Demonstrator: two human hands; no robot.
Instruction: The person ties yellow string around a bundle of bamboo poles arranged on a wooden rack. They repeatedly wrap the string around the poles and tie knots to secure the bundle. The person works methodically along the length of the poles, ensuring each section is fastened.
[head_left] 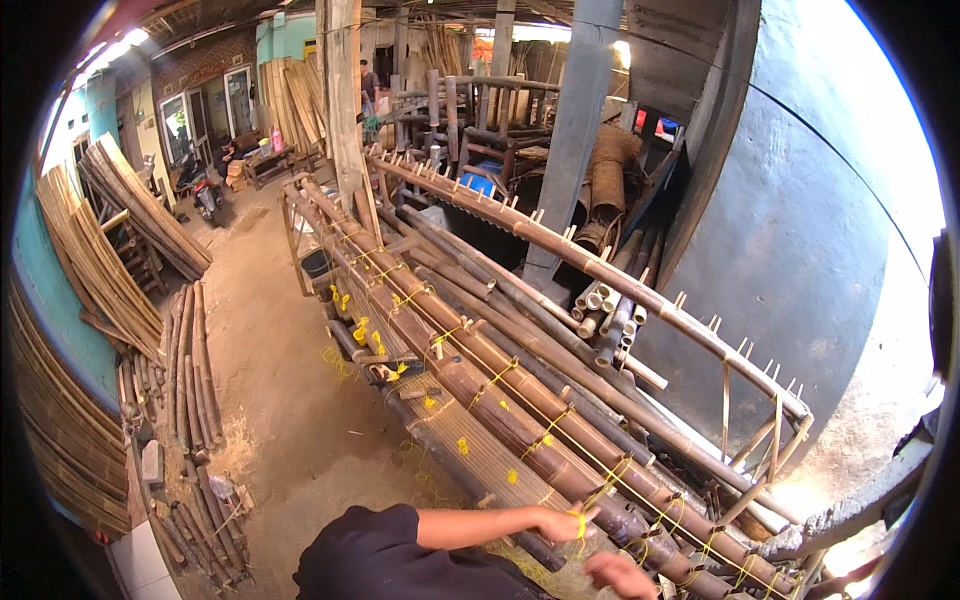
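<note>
My left hand (562,522) reaches across from a dark sleeve, at the near end of a long bamboo frame. Its fingers are pinched on a yellow cord (581,524) beside a thick bamboo pole (510,430). Close by at the lower edge is my right hand (620,576), its fingers loosely bent and apart, with nothing visible in them; part of it is cut off. Left of the thick pole lies a mat of thin bamboo strips (470,445), with yellow cord knots along it. More yellow cord wraps a second long pole (540,420).
A raised bamboo rail with upright pegs (620,280) runs along the right. Behind it stand a grey post (578,140) and stacked bamboo poles (610,315). Bamboo strips (95,260) lean on the left wall. Far back are a motorbike (205,195) and another person (369,85).
</note>
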